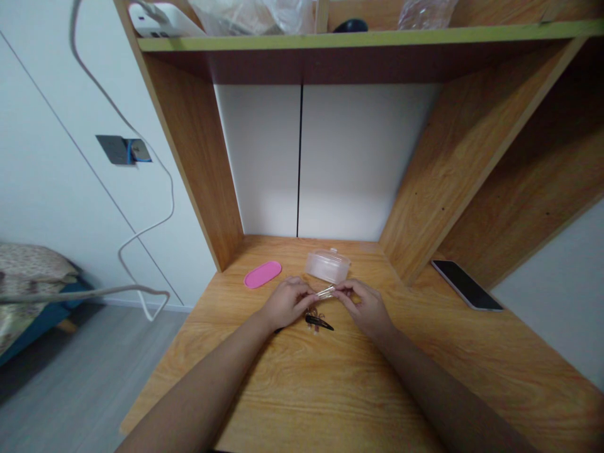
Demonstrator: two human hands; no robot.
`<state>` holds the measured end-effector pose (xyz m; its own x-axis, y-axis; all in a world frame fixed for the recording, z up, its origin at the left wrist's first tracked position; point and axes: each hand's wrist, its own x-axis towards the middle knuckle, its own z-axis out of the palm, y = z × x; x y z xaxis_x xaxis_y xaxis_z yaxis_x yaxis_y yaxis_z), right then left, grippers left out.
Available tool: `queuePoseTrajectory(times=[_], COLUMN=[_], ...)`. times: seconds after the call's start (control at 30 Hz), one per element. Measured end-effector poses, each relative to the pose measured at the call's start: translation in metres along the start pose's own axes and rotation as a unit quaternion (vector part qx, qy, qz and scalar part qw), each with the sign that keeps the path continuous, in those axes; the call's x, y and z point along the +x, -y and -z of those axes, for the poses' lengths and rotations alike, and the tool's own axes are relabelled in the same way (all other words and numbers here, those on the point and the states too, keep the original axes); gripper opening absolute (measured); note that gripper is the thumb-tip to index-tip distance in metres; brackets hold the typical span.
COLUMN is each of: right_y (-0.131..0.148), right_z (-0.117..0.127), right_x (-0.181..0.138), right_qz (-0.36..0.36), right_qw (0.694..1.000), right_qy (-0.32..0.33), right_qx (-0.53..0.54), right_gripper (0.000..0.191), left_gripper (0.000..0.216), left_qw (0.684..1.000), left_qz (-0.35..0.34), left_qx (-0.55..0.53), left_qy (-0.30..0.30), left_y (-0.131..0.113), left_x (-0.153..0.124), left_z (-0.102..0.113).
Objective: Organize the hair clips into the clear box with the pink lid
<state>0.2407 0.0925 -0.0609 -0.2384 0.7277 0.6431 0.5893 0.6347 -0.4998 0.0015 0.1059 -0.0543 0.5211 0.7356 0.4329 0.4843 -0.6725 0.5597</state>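
Between my two hands is a shiny pale-gold hair clip (325, 292). My left hand (290, 303) pinches its left end, and my right hand (362, 306) pinches the right end. Just below on the desk lies a dark snap hair clip (319, 323), with several small brownish and clear pieces beside it, too small to name. Another dark piece is partly hidden under my left wrist. Behind the hands stands a clear plastic box (328, 265). A pink oval tray (263, 274) lies to the left of the box.
On the right of the wooden desk (330, 396) lies a phone (466, 285). Wooden side panels and a shelf (368, 39) frame the space. A white cable (170, 189) hangs at the left, near a wall socket (123, 150).
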Motion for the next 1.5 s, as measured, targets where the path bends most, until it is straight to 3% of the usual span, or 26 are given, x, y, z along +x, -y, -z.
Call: queuePoseTrajectory(times=[0.37,0.5,0.7,0.93,1.5], right_y=[0.004,0.003,-0.009,-0.033,-0.028], right_z=[-0.002,-0.001,-0.001,-0.009,-0.006], right_x=[-0.001,0.000,0.006,0.002,0.004], right_qz=[0.002,-0.026,0.000,-0.026,-0.031], right_qw=[1.000,1.000,0.994,0.984,0.996], right_qy=[0.001,-0.011,-0.043,-0.005,0.016], right_qx=[0.000,-0.013,-0.103,-0.178,-0.079], right_gripper=[0.016,0.016,0.046,0.072,0.049], left_gripper=[0.023,0.022,0.027,0.034,0.026], left_qw=[0.999,0.999,0.983,0.966,0.959], left_qz=[0.001,0.031,0.133,0.177,0.163], left_qx=[-0.033,-0.035,-0.010,-0.052,0.021], left_qy=[0.027,-0.024,-0.125,-0.180,-0.231], left_y=[-0.001,0.000,0.009,0.019,0.020], left_x=[0.000,0.001,0.004,0.005,0.004], left_z=[-0.001,-0.004,-0.003,-0.004,-0.001])
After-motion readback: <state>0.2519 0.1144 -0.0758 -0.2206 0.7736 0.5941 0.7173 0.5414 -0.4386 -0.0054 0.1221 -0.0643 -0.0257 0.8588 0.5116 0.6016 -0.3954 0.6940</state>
